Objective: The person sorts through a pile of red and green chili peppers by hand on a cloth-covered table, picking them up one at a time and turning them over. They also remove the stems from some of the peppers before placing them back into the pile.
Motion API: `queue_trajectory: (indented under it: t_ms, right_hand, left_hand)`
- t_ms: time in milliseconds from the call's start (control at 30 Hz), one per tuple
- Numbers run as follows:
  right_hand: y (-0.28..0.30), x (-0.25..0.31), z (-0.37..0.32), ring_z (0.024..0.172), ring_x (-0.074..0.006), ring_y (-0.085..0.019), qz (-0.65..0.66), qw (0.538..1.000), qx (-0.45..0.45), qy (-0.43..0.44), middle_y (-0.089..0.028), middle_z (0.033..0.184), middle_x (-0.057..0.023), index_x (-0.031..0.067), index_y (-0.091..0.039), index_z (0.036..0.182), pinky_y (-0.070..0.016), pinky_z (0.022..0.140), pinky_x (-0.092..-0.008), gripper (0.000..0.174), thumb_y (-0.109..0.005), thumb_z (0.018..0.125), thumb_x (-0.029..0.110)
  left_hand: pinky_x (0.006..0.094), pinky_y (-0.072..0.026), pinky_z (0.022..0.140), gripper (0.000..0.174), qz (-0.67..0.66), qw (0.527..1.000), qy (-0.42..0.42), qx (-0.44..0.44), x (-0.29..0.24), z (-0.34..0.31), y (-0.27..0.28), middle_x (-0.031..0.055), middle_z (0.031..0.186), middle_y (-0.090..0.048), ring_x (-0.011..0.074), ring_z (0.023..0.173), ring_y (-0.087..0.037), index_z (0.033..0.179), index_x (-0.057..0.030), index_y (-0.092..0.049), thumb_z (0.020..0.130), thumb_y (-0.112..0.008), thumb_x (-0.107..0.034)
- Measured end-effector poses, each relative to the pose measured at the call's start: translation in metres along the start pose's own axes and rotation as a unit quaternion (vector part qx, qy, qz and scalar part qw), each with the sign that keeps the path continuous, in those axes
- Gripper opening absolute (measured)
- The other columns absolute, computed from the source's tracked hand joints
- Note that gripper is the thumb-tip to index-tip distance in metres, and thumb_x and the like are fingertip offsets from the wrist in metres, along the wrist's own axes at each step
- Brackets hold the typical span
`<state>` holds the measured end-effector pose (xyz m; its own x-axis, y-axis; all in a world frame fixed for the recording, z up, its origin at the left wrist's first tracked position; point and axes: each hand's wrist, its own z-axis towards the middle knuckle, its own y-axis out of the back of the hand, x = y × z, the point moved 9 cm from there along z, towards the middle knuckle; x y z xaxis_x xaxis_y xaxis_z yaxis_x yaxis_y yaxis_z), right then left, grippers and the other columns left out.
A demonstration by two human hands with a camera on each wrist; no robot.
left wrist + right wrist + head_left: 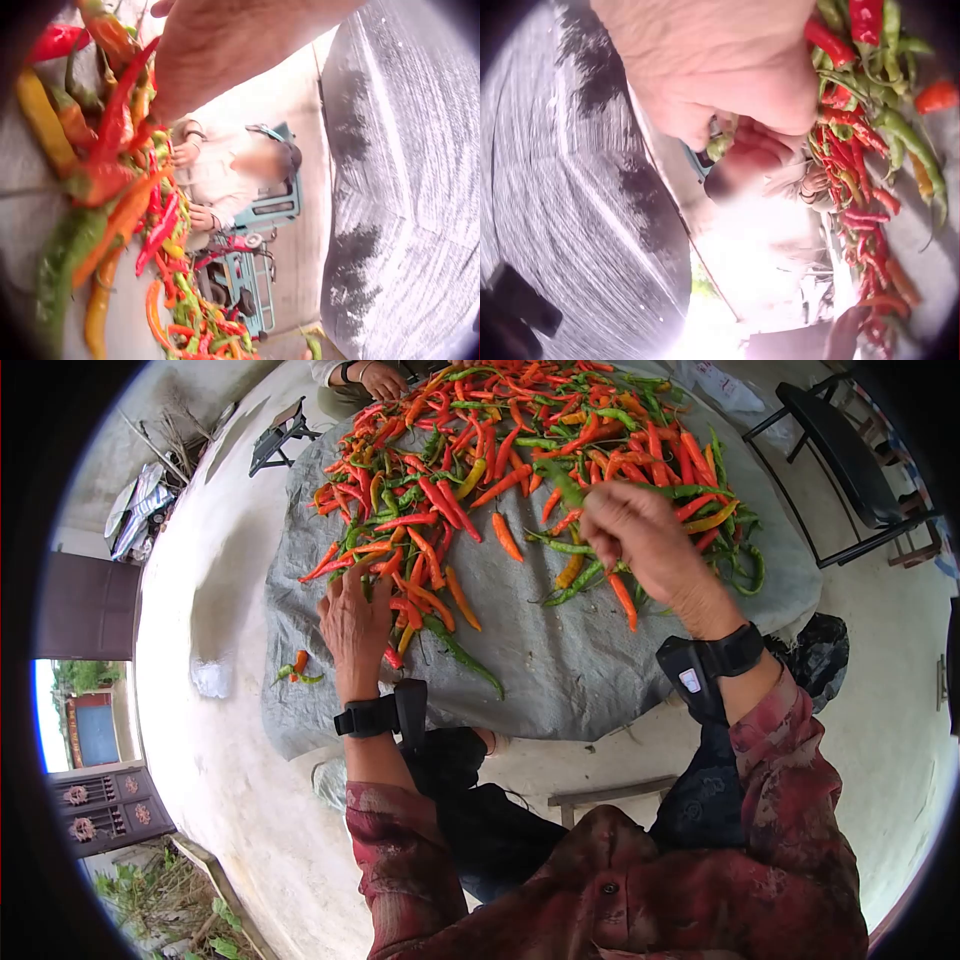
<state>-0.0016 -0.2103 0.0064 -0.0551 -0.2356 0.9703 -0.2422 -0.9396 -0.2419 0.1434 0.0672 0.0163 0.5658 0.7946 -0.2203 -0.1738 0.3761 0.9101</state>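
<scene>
Chili peppers (505,485), red, orange and green, lie loose and heaped on a grey sheet (560,690). Nearest is the person's mottled red sleeve (400,850) on the left, with a black strap (368,717) round the wrist beyond it. A long green chili (465,655) lies at the near edge of the heap, its tip towards the person. A few small pieces (298,668) sit apart, off to the left.

Just past them, the left hand (355,622) reaches palm down into the heap's left edge, fingers bent among the peppers; whether they grip one, I cannot tell. Farther out, the right hand (640,540) is raised over the heap, thumb and fingers pinching a green pepper (565,482), blurred in the head view.

These pods look light and fairly firm, with smooth skins that may slip if squeezed at the taper. A gentle pinch near the stalk end seems surest; hard pressure could split a ripe one, and tangled stalks may drag neighbours along.

At the heap's far side is another person's hand (380,380). A small folding stool (283,435) stands on the floor, left of the sheet.
</scene>
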Motion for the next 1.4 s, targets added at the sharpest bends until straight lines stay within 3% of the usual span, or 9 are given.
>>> queue_trajectory:
  t_ms: [67, 233, 300, 433, 700, 967, 1033, 1233, 1400]
  right_hand:
    - [0.028, 0.002, 0.007, 0.064, -0.0086, -0.052, 0.320, 0.946, -0.046, 0.006, -0.061, 0.077, -0.0005, 0.0010, -0.062, 0.111, -0.0444, 0.057, -0.0216, 0.040, -0.057, 0.095, 0.038]
    - [0.018, -0.011, 0.002, 0.064, -0.0083, -0.049, 0.350, 0.935, -0.022, -0.045, -0.055, 0.076, 0.0005, 0.0007, -0.059, 0.114, -0.0406, 0.055, -0.0220, 0.042, -0.052, 0.098, 0.039]
    - [0.002, -0.005, -0.002, 0.060, -0.0080, -0.051, 0.240, 0.969, 0.030, -0.040, -0.061, 0.076, -0.0017, 0.0016, -0.062, 0.107, -0.0424, 0.052, -0.0221, 0.037, -0.058, 0.095, 0.036]
    - [-0.010, -0.009, -0.003, 0.060, -0.0044, -0.048, 0.041, 0.997, 0.066, -0.029, -0.056, 0.073, 0.0028, 0.0048, -0.061, 0.106, -0.0385, 0.051, -0.0192, 0.034, -0.057, 0.095, 0.036]
    - [-0.028, -0.019, -0.008, 0.063, -0.0060, -0.056, -0.202, 0.974, 0.080, -0.064, -0.063, 0.078, -0.0011, 0.0012, -0.065, 0.099, -0.0457, 0.052, -0.0218, 0.027, -0.063, 0.090, 0.027]
    - [-0.032, -0.021, -0.007, 0.070, -0.0105, -0.058, -0.237, 0.969, 0.070, 0.004, -0.065, 0.079, -0.0052, -0.0024, -0.065, 0.096, -0.0478, 0.065, -0.0282, 0.025, -0.063, 0.090, 0.021]
    - [-0.034, -0.021, -0.006, 0.070, -0.0110, -0.058, -0.250, 0.966, 0.065, 0.023, -0.063, 0.077, -0.0050, -0.0022, -0.065, 0.098, -0.0478, 0.065, -0.0283, 0.026, -0.064, 0.089, 0.022]
    - [-0.048, -0.012, -0.008, 0.069, -0.0060, -0.050, -0.232, 0.967, 0.061, 0.082, -0.055, 0.080, 0.0005, -0.0013, -0.061, 0.110, -0.0439, 0.063, -0.0236, 0.034, -0.066, 0.090, 0.025]
    - [-0.063, -0.017, -0.008, 0.062, -0.0061, -0.051, -0.238, 0.961, 0.114, 0.080, -0.057, 0.067, -0.0002, -0.0025, -0.064, 0.094, -0.0430, 0.056, -0.0244, 0.029, -0.066, 0.090, 0.026]
  left_hand:
    - [0.0469, -0.0424, 0.092, 0.050, 0.051, 0.986, 0.144, 0.066, 0.040, -0.004, -0.013, 0.0184, 0.118, -0.060, 0.0374, 0.106, -0.057, 0.122, -0.0096, -0.057, 0.089, -0.055, -0.047]
    - [0.0454, -0.0440, 0.091, 0.050, -0.010, 0.981, 0.179, 0.070, 0.049, -0.001, -0.036, 0.0184, 0.121, -0.058, 0.0360, 0.107, -0.056, 0.123, -0.0118, -0.058, 0.088, -0.057, -0.047]
    - [0.0434, -0.0452, 0.089, 0.048, -0.058, 0.993, 0.061, 0.080, 0.010, 0.002, -0.040, 0.0178, 0.117, -0.058, 0.0351, 0.106, -0.056, 0.119, -0.0113, -0.061, 0.086, -0.060, -0.046]
    - [0.0419, -0.0469, 0.084, 0.035, -0.132, 0.988, -0.007, 0.082, -0.051, 0.000, -0.039, 0.0182, 0.103, -0.060, 0.0347, 0.101, -0.058, 0.107, -0.0084, -0.063, 0.081, -0.069, -0.030]
    - [0.0398, -0.0494, 0.074, 0.025, -0.245, 0.968, -0.013, 0.050, -0.080, -0.001, -0.025, 0.0176, 0.095, -0.063, 0.0350, 0.084, -0.063, 0.104, -0.0065, -0.063, 0.080, -0.068, -0.014]
    - [0.0258, -0.0468, 0.061, 0.020, -0.425, 0.903, 0.049, -0.037, -0.054, -0.001, 0.000, 0.0020, 0.082, -0.061, 0.0123, 0.066, -0.057, 0.107, -0.0028, -0.061, 0.096, -0.057, -0.019]
    - [0.0210, -0.0412, 0.055, 0.023, -0.597, 0.788, 0.130, 0.074, -0.064, -0.007, -0.023, -0.0037, 0.076, -0.052, 0.0045, 0.062, -0.048, 0.108, -0.0027, -0.060, 0.099, -0.053, -0.022]
    - [0.0190, -0.0378, 0.054, 0.023, -0.638, 0.762, 0.080, 0.079, -0.096, -0.010, -0.013, -0.0042, 0.073, -0.050, 0.0033, 0.062, -0.046, 0.108, -0.0033, -0.059, 0.098, -0.055, -0.024]
    - [0.0198, -0.0405, 0.058, 0.023, -0.661, 0.738, 0.065, 0.121, -0.112, -0.017, -0.023, -0.0022, 0.082, -0.056, 0.0046, 0.064, -0.047, 0.111, -0.0032, -0.058, 0.097, -0.056, -0.022]
